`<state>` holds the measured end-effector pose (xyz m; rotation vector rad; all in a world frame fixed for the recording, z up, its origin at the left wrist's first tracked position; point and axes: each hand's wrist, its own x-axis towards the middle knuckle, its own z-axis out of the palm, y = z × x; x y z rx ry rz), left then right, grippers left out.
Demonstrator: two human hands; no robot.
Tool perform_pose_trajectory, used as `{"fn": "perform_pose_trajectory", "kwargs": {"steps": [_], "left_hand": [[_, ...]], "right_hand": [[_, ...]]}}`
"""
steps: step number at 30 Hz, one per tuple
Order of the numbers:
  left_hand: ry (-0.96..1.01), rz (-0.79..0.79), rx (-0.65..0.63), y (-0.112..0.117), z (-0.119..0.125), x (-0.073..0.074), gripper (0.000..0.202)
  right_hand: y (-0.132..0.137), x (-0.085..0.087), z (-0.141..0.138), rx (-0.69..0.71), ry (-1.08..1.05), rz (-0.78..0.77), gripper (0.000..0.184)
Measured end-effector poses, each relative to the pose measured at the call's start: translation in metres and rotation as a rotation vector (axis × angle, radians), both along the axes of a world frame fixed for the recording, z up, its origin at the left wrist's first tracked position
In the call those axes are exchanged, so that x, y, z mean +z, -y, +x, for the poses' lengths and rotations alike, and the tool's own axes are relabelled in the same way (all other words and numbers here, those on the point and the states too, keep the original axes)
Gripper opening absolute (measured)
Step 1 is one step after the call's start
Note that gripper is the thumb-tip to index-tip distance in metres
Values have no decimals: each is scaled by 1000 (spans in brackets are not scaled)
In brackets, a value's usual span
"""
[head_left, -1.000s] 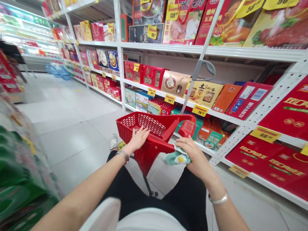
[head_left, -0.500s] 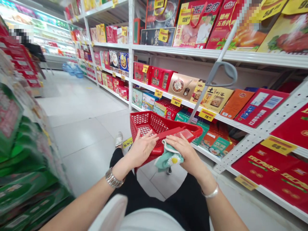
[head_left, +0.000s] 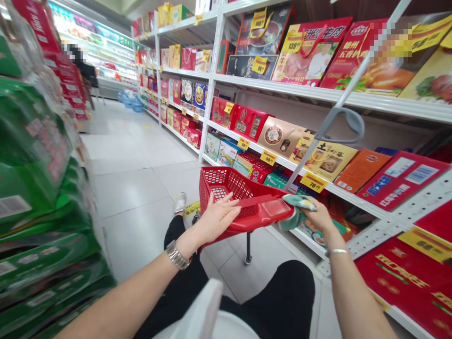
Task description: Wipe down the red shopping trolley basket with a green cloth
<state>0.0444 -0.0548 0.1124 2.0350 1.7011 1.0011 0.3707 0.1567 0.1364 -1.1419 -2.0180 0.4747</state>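
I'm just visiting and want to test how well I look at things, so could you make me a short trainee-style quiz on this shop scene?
1. What does the person's right-hand grip hold?
2. True or false: the watch is worn on the person's left arm.
3. What colour is the shopping trolley?
A) Blue
B) Red
C) Green

Key:
1. A green cloth.
2. True.
3. B

Open air above the red basket (head_left: 259, 189) leaves a hand room; a slanting pole (head_left: 309, 153) stands before the shelves (head_left: 254, 82), green packs (head_left: 31, 125) crowding in at left.
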Motion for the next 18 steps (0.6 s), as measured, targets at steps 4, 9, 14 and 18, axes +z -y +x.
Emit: {"fn": "perform_pose_trajectory", "kwargs": {"steps": [4,9,14,18], "left_hand": [[8,-12,-4,-2,-14,-2,53],[27,-35,111,7,-55,-6,54],[-70,25,261,16,-70,0,57],[-270,116,282,10,-45,16,55]], "right_hand": [[10,7,-18,12,39,-12,35],[38,11,-36,96,143,72,33],[70,1,-41,163,196,254,28],[105,-6,-48,194,144,346,25]]}}
